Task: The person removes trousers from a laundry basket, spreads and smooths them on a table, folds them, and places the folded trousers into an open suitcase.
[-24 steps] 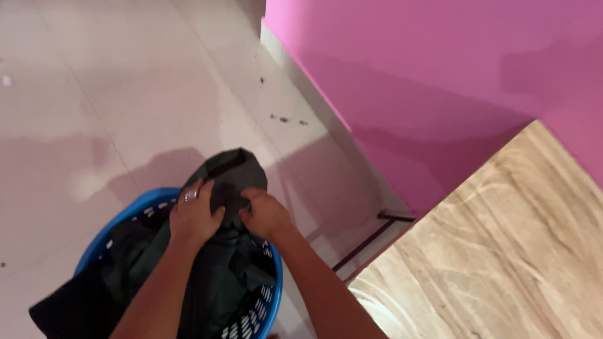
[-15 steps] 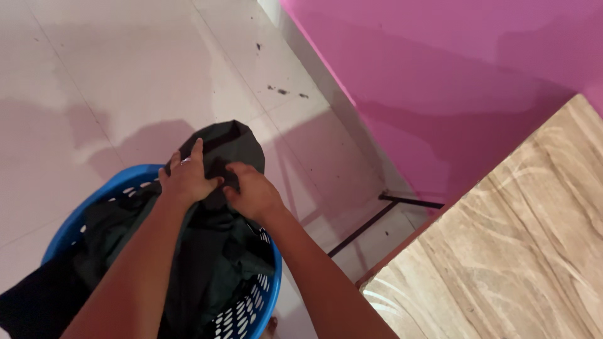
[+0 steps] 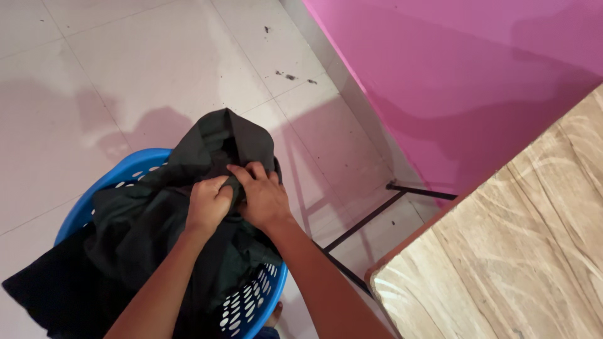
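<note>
A dark green garment (image 3: 151, 213) is heaped in a blue perforated laundry basket (image 3: 251, 301) on the tiled floor, and part of it spills over the basket's left side. My left hand (image 3: 207, 204) is closed on a fold of the cloth near the top of the heap. Right beside it, my right hand (image 3: 260, 194) grips the same bunched fabric, with the fingers curled over it. The two hands touch each other above the basket's middle. A peak of cloth rises just beyond them.
A wooden table top (image 3: 502, 251) fills the lower right, with its black metal leg frame (image 3: 370, 216) running along the floor beside the basket. A pink wall (image 3: 465, 75) stands behind. Pale floor tiles (image 3: 125, 63) with dark specks lie to the upper left.
Both hands have shifted their hold on the garment and now bunch it more tightly together. The view has moved, so the basket sits lower and further left.
</note>
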